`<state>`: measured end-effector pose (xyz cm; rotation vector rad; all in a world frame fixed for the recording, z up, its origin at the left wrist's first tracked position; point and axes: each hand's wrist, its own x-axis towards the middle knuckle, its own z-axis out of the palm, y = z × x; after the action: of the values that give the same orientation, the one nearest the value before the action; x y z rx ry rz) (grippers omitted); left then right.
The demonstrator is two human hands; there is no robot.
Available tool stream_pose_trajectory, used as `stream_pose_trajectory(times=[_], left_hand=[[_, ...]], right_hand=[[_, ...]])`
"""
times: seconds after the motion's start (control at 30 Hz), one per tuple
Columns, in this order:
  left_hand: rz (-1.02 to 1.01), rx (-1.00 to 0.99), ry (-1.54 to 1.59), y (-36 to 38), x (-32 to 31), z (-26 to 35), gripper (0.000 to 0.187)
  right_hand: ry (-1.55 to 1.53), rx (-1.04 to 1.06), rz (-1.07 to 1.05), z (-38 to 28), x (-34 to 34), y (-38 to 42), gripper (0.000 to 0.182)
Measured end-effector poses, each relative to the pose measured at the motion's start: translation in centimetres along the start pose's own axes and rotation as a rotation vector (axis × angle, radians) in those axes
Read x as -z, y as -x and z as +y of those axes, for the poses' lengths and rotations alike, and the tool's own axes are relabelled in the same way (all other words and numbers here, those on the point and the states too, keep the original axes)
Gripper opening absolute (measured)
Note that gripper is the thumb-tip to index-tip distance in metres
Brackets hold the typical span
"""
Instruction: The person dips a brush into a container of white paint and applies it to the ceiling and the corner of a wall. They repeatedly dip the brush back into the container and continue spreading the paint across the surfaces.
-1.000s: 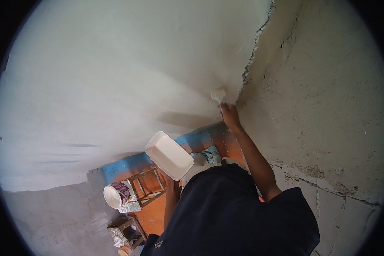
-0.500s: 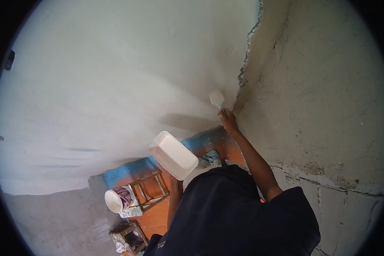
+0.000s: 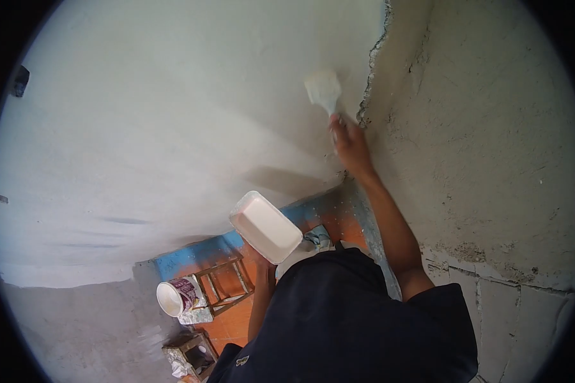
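My right hand (image 3: pixel 352 143) is closed round the handle of a wide, pale paintbrush (image 3: pixel 323 88). Its head lies against or very close to the whitish wall (image 3: pixel 172 96), a little left of the ragged crack near the corner. Lower down, my left hand (image 3: pixel 264 258) holds up a white rectangular tray (image 3: pixel 266 226) from beneath. The tray tilts and has a smooth, pale coating inside; most of the left hand's fingers are hidden behind it.
A paint bucket (image 3: pixel 177 297) stands on a wooden step stool (image 3: pixel 225 286) at lower left. Beside it is a smaller, paint-spattered stool (image 3: pixel 191 353). Below are an orange floor (image 3: pixel 233 325) and a blue strip along the wall foot (image 3: pixel 188 257). A rough wall (image 3: pixel 492 140) rises on the right.
My right hand and the paintbrush have moved up along the wall, away from the floor. The tray in my left hand has shifted slightly up and to the right.
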<state>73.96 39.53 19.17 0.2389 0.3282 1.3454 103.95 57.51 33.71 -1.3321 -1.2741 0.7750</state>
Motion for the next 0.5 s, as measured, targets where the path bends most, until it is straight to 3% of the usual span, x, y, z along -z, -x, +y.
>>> stream_pose_trajectory(times=[0.07, 0.13, 0.23, 0.33, 0.5], left_hand=[[-0.003, 0.001, -0.002, 0.1, 0.0, 0.1, 0.089], [-0.004, 0.002, 0.004, 0.1, 0.0, 0.0, 0.088], [-0.010, -0.002, 0.004, 0.0, -0.1, -0.3, 0.088], [-0.009, 0.003, 0.001, 0.1, 0.0, -0.2, 0.088], [-0.009, 0.010, 0.001, 0.1, 0.2, -0.4, 0.088]], right_hand=[[0.070, 0.068, 0.050, 6.4, -2.6, 2.0, 0.043], [0.070, -0.121, -0.047, 17.4, -4.6, 3.6, 0.043], [-0.043, -0.627, -0.227, 18.5, -3.6, 4.6, 0.037], [-0.244, -0.592, -0.163, 12.0, -2.2, 1.9, 0.031], [-0.311, -0.165, -0.108, -7.5, 2.9, 0.0, 0.038]])
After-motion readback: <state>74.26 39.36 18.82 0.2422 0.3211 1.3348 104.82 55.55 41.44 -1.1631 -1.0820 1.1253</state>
